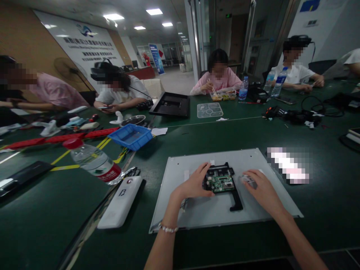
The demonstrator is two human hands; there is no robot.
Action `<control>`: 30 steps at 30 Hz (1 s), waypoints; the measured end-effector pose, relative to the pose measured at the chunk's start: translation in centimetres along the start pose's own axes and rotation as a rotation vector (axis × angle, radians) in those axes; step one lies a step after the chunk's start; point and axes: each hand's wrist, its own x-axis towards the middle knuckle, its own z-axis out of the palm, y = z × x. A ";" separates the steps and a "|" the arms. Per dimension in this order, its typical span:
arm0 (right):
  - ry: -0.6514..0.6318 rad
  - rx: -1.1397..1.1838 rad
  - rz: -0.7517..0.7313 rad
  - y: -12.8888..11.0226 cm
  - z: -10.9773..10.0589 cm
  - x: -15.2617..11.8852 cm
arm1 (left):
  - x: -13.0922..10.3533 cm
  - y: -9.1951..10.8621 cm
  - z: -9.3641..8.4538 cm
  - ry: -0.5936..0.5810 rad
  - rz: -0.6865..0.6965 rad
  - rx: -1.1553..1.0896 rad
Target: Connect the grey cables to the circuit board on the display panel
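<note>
A flat grey panel (197,213) lies on the green table in front of me. On it sits a black bracket (236,200) around a green circuit board (221,183). My left hand (195,183) rests at the left side of the bracket, thumb and fingers spread along its edge. To the right of the board, my right hand (260,187) has its fingers closed round a small clear item (249,180), too small to name. Loose cable ends show under my left wrist.
Left of the panel are a white power bank (122,202), a water bottle (95,163) and a blue tray (132,137). A blurred bright device (288,165) lies to the right. Several people sit around the table's far side.
</note>
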 end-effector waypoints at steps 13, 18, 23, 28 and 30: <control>-0.028 -0.010 0.015 -0.6 -0.1 0.0 | 0.1 0.1 -0.1 -0.016 -0.017 0.012; -0.003 0.005 0.025 -0.2 0.0 0.0 | 0.1 0.2 -0.1 -0.021 -0.023 0.015; -0.008 0.005 0.033 0.3 0.1 0.0 | 0.0 0.1 -0.1 -0.020 -0.015 0.009; -0.049 0.033 0.025 0.1 -0.1 -0.1 | 0.0 0.0 0.0 -0.005 -0.008 0.018; -0.050 0.051 0.034 -0.1 -0.3 -0.1 | 0.0 -0.1 0.1 -0.005 -0.003 0.018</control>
